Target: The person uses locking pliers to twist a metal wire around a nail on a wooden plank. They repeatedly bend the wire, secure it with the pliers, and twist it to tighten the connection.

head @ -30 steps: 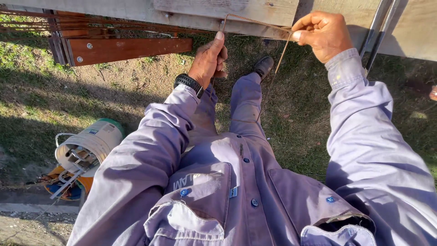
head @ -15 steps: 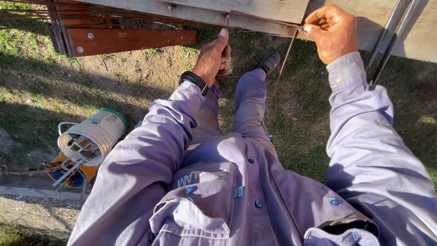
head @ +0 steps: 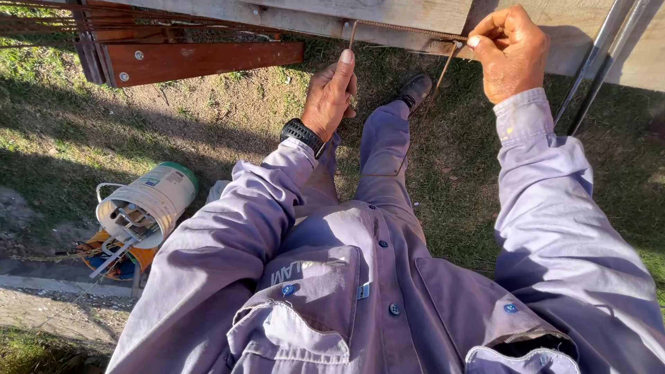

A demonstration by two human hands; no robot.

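Both hands sit a little lower and further right in the frame than a second ago, and the bent rod now hangs squarely from the plank edge at the top. That thin rusty rod (head: pixel 405 28) runs left to right along the underside of the pale plank (head: pixel 388 12) in the upper middle of the frame, with a short leg turned down at each end, so its long axis lies across the view between the two hands. The right hand (head: pixel 509 52), upper right, pinches the right end of the rod between thumb and forefinger, its grip closed tight on the metal, wrist raised and sleeve sloping down to the right. The left hand (head: pixel 331 97) is just below the left leg of the rod, forefinger stretched straight up with its tip at or very near that leg; whether it presses the metal I cannot tell, and the other fingers are curled loosely around nothing. A white bucket (head: pixel 149 204) of tools lies on the grass at lower left, well apart.
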